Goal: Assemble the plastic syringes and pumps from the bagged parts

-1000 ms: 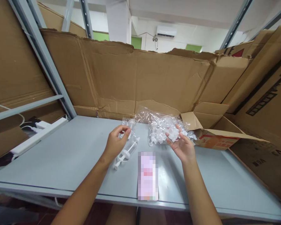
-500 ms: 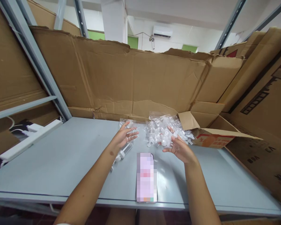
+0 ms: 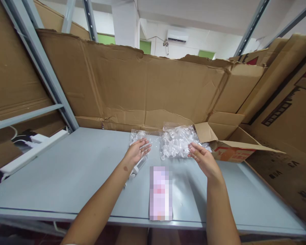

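Note:
My left hand (image 3: 137,151) is open, its fingers apart, over a small clear bag (image 3: 136,135) and some clear and white plastic pieces (image 3: 138,167). At the right, my right hand (image 3: 202,158) has its fingers spread at the near right edge of a large clear bag of white parts (image 3: 177,141); nothing shows in its grasp. Whether its fingertips touch the bag is unclear. Between my forearms lies a phone (image 3: 160,193) with a blurred pinkish screen, close to the front edge of the grey table (image 3: 91,163).
An open cardboard box (image 3: 233,153) stands right of the large bag. Cardboard sheets (image 3: 148,88) wall off the back and sides. On the left are a white power strip (image 3: 35,153) with plugs and a metal shelf post (image 3: 46,71).
My right hand has moved slightly right, off the middle of the large bag, and its fingers are closer together. My left hand has shifted slightly, its fingers a little less spread.

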Demonstrator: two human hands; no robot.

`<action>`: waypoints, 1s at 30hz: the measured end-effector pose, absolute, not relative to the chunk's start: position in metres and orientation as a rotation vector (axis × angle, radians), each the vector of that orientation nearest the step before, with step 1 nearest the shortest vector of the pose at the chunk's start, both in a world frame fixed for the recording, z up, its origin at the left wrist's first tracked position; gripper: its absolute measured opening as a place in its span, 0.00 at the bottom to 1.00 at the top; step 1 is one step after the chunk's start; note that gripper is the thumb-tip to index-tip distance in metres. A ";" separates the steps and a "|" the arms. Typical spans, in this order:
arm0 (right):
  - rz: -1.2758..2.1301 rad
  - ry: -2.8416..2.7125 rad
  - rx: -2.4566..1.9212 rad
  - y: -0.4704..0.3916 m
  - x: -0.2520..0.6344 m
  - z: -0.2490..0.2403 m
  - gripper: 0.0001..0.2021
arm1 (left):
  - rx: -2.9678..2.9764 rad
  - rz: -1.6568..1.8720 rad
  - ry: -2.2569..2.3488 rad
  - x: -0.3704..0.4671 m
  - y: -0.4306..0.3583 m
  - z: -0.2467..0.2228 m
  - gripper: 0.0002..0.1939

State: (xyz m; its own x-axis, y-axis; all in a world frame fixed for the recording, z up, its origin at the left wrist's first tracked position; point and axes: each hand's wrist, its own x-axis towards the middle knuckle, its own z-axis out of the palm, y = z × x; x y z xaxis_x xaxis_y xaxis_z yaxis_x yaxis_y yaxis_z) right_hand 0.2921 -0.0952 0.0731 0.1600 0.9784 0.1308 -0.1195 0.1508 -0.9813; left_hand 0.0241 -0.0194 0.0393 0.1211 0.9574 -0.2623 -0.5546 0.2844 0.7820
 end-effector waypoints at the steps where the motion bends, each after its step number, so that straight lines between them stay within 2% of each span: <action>1: 1.010 -1.070 -1.102 -0.093 0.293 0.071 0.16 | 0.577 1.206 0.863 0.024 -0.019 0.039 0.07; 9: 0.588 -0.965 -1.089 -0.085 0.283 0.076 0.11 | 0.533 1.158 0.784 0.030 -0.023 0.040 0.08; 17: 0.866 -0.972 -0.875 -0.093 0.251 0.079 0.19 | 0.369 1.122 0.619 0.042 -0.028 0.039 0.07; 21: 0.910 -1.041 -0.961 -0.096 0.229 0.072 0.32 | 0.391 0.998 0.631 0.051 -0.038 0.042 0.08; 30: 1.070 -0.970 -0.821 -0.085 0.207 0.059 0.37 | 0.230 0.854 0.585 0.072 -0.054 0.036 0.13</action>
